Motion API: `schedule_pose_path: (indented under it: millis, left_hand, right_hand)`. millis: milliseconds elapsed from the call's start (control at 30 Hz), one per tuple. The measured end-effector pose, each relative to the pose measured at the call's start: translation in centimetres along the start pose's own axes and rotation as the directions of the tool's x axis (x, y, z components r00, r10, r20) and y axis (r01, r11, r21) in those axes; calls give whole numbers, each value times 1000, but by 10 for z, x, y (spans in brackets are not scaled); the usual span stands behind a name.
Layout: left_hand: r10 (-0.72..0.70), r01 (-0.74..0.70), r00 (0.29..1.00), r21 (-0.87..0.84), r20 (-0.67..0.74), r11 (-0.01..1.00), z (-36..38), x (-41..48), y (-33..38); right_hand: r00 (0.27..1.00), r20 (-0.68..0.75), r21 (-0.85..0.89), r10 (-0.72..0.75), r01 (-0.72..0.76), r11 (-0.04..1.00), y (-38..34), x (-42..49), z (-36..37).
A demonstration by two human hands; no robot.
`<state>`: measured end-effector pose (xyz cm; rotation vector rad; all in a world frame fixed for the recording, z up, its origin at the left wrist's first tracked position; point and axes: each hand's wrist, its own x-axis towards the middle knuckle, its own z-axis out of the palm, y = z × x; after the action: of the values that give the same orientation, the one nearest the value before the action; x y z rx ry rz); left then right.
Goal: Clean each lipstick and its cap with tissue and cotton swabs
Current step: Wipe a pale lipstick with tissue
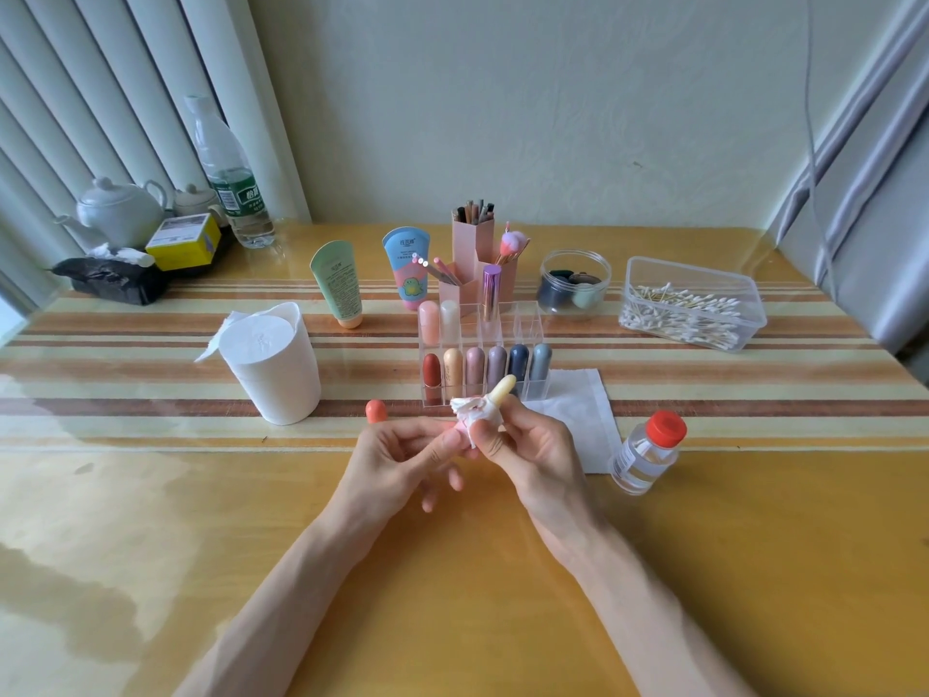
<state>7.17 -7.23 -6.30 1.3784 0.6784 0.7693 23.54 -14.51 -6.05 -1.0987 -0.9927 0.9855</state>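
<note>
Hands (pixel 467 455) gripping tissue-wrapped lipstick (pixel 502 389), tube labels unreadable

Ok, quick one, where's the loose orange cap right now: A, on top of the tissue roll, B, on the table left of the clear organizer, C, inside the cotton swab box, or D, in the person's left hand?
B: the orange cap stands on the table, just left of the clear organizer.

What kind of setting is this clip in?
Probably a home table used as a makeup spot: a clear lipstick organizer, a pink brush holder, and a white teapot against window blinds.
</note>
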Motion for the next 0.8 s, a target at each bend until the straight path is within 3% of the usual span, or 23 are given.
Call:
schedule_pose_path:
  millis: [133, 300, 500, 667, 800]
  left_hand:
    - [77, -69, 990, 69, -114, 995, -1, 1, -6]
    - [-7, 6, 999, 23, 35, 1000, 1, 1, -1]
    - [113, -105, 987, 79, -113, 991, 1, 1, -6]
    - [29, -31, 998, 34, 50, 999, 0, 2, -1]
    - [117, -114, 993, 110, -24, 987, 0, 1, -4]
  right_hand:
    - [1000, 4, -47, -14, 14, 999, 1, 1, 2]
    - [1000, -3, -10, 23, -23, 1000, 0, 1, -1]
    - [1000, -12, -56, 0, -1, 998, 3, 2, 1]
    - [1000, -6, -50, 24, -25, 998, 0, 1, -2]
    - [1000, -2, -38, 21, -21, 999, 1, 1, 0]
